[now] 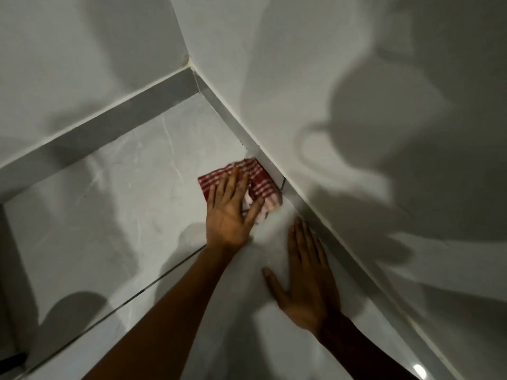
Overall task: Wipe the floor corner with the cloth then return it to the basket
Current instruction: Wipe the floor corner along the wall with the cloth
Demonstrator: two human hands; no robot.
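My left hand [230, 212] presses flat, fingers spread, on the red checked cloth [260, 182], pinning rather than gripping it against the skirting [263, 157]. My right hand [307, 283] rests open on the floor [109, 215], holding nothing. The corner [196, 91] lies further up the wall, ahead of my left fingertips; no basket in view

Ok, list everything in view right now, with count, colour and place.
cloth: one, red and white check, on the floor against the right skirting
floor: pale grey tiles, dark grout line running diagonally
skirting: two grey strips, meeting at the far corner
walls: two, white, shadowed
dark object: one, bottom left edge, cannot tell what
basket: not in view
left hand: flat, pressing the cloth
right hand: flat on bare floor, beside the right skirting
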